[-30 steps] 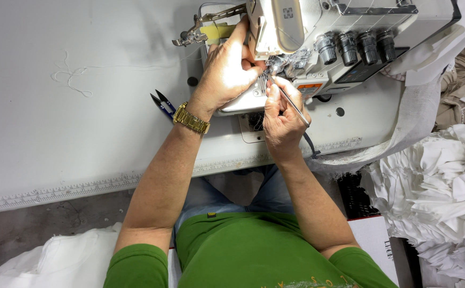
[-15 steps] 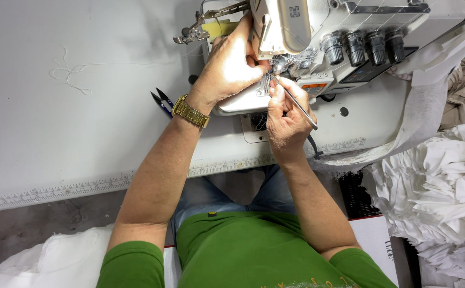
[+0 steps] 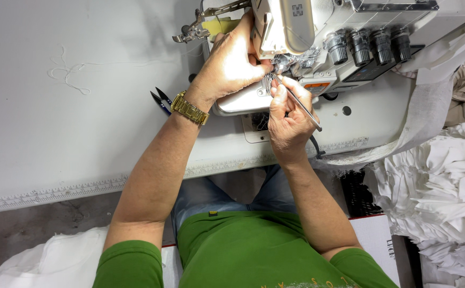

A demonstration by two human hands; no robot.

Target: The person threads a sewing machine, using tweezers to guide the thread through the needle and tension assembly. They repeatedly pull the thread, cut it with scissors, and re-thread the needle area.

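The right hand (image 3: 288, 120) pinches a thin metal pair of tweezers (image 3: 298, 101) between thumb and curled fingers, the tip pushed in under the head of the overlock sewing machine (image 3: 318, 32), which stands at the far right corner of the white sewing table (image 3: 56, 133). The tweezers slant from the needle area down toward the near edge, the free end sticking out past the knuckles. The left hand (image 3: 232, 61) rests just beside it on the machine's front cover, fingers bent and pressed against the needle area; whether they grip a thread there cannot be told. A gold wristwatch (image 3: 190, 108) sits on the left wrist. Four tension knobs (image 3: 368, 45) line the machine's right side. A small pair of dark-handled thread snips (image 3: 160, 100) lies on the table just left of the watch, and a loose loop of white thread (image 3: 69, 72) lies well apart toward the far left. White fabric pieces (image 3: 440, 186) are heaped off the table's right edge, and more white cloth (image 3: 45, 264) lies below the near edge at left.
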